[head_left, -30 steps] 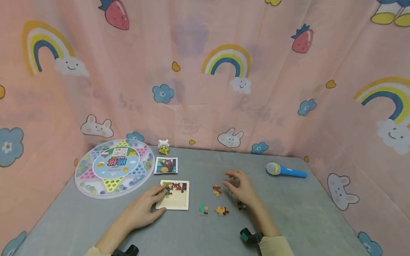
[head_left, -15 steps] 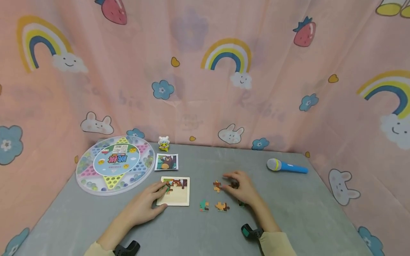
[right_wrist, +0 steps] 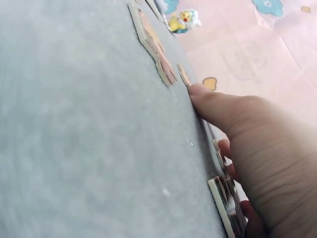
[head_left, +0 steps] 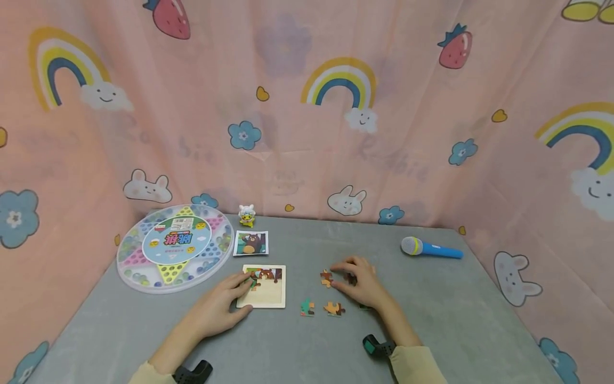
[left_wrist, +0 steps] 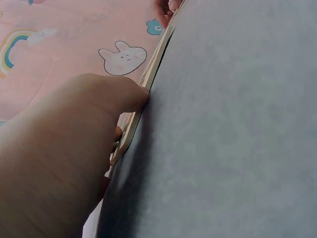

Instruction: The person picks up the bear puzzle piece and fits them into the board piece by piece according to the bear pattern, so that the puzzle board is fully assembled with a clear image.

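At lower centre, a flat, square, pale wooden tray, partly filled with a bear picture, lies on a mottled grey tabletop. The left hand rests on its left side, fingers loosely extended. Right of it are thin, knobbed jigsaw pieces; the right hand arches over some, thumb and fingertips apart. At left lies a round, shiny game board.

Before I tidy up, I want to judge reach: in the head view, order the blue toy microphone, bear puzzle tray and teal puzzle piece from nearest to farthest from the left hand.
From the left hand:
1. Bear puzzle tray, touching it.
2. Teal puzzle piece, right of the tray.
3. Blue toy microphone, well right and farther back.
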Demonstrator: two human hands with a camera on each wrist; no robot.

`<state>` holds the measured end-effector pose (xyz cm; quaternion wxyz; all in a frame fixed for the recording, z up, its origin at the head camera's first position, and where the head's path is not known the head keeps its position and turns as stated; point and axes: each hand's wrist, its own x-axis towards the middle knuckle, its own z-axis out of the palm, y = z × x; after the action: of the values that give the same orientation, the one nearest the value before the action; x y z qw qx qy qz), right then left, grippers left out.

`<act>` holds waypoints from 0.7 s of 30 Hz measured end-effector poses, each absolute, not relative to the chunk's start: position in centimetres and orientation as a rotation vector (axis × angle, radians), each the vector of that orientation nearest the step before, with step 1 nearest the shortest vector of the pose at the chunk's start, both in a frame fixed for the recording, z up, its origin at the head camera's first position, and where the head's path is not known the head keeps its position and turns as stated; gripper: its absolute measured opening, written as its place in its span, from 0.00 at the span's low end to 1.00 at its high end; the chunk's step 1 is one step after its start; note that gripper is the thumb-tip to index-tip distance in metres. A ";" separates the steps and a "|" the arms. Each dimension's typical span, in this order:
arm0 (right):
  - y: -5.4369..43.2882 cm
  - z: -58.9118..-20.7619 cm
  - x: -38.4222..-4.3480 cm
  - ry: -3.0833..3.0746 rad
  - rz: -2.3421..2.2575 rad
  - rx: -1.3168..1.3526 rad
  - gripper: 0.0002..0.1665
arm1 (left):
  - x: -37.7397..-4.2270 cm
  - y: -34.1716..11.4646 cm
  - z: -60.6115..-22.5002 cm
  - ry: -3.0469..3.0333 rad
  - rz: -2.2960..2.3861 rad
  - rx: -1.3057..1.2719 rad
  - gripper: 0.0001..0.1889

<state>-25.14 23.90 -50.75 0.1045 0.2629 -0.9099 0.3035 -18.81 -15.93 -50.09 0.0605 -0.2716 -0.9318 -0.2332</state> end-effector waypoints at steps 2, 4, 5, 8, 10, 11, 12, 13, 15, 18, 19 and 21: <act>23.9 -50.6 -25.1 -2.683 0.874 0.784 0.17 | -18.8 -15.9 -50.1 -2.818 -0.705 -0.819 0.31; 23.9 -50.6 -25.1 -2.687 0.847 0.790 0.16 | -18.8 -15.9 -50.0 -2.818 -0.705 -0.822 0.31; 23.8 -50.6 -25.1 -2.686 0.837 0.796 0.16 | -18.9 -15.9 -50.0 -2.821 -0.704 -0.822 0.31; 23.9 -50.6 -25.1 -2.686 0.811 0.810 0.15 | -18.8 -15.9 -50.0 -2.826 -0.703 -0.824 0.31; 23.8 -50.6 -25.0 -2.686 0.803 0.814 0.15 | -18.8 -16.0 -50.0 -2.826 -0.702 -0.823 0.31; 23.8 -50.6 -25.0 -2.687 0.801 0.816 0.15 | -18.8 -15.9 -50.0 -2.822 -0.701 -0.826 0.31; 23.8 -50.6 -25.0 -2.691 0.792 0.817 0.15 | -18.8 -15.9 -50.1 -2.821 -0.700 -0.826 0.31; 23.8 -50.5 -25.0 -2.695 0.784 0.819 0.16 | -18.9 -15.9 -50.1 -2.820 -0.704 -0.827 0.31; 23.7 -50.4 -24.9 -2.707 0.770 0.824 0.16 | -18.9 -15.9 -50.2 -2.823 -0.706 -0.828 0.32; 23.6 -50.4 -24.9 -2.727 0.758 0.824 0.16 | -19.0 -15.9 -50.3 -2.831 -0.706 -0.822 0.32; 23.6 -50.4 -24.9 -2.732 0.760 0.820 0.16 | -19.0 -15.9 -50.3 -2.832 -0.708 -0.822 0.32; 23.6 -50.4 -24.9 -2.734 0.772 0.810 0.15 | -19.0 -15.9 -50.4 -2.833 -0.704 -0.822 0.32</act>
<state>-24.88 23.58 -50.38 0.0935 0.2729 -0.9215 0.2601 -19.03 -15.89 -50.39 0.0544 -0.2705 -0.9328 -0.2318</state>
